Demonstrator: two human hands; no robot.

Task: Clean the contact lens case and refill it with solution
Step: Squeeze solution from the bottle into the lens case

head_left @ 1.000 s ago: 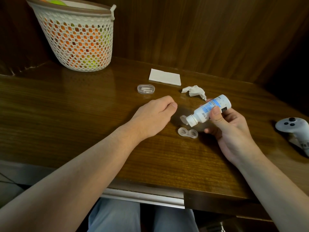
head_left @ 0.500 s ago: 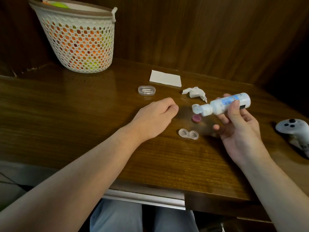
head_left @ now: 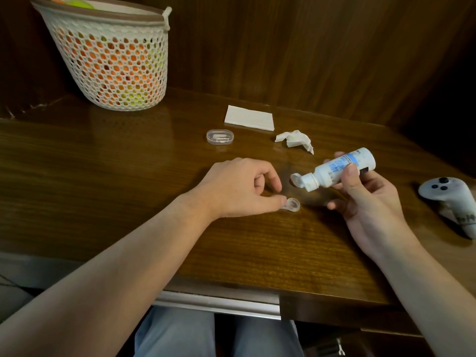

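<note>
Fingers of the left hand (head_left: 239,188) pinch the clear plastic double-well lens case (head_left: 291,203); the right hand (head_left: 365,194) grips a white cylindrical plastic solution bottle (head_left: 334,171).

Two hands are in view: the left hand (head_left: 239,188) and the right hand (head_left: 365,199). There is one lens case (head_left: 291,204), showing one clear well; the rest is hidden by the thumb. One bottle (head_left: 334,171) of solution. One small clear oval box (head_left: 220,136). Two pieces of white paper: one folded tissue (head_left: 249,118) and one crumpled tissue (head_left: 295,139). One mesh basket (head_left: 110,60). One white controller (head_left: 453,202). One wooden table (head_left: 103,176).
</note>
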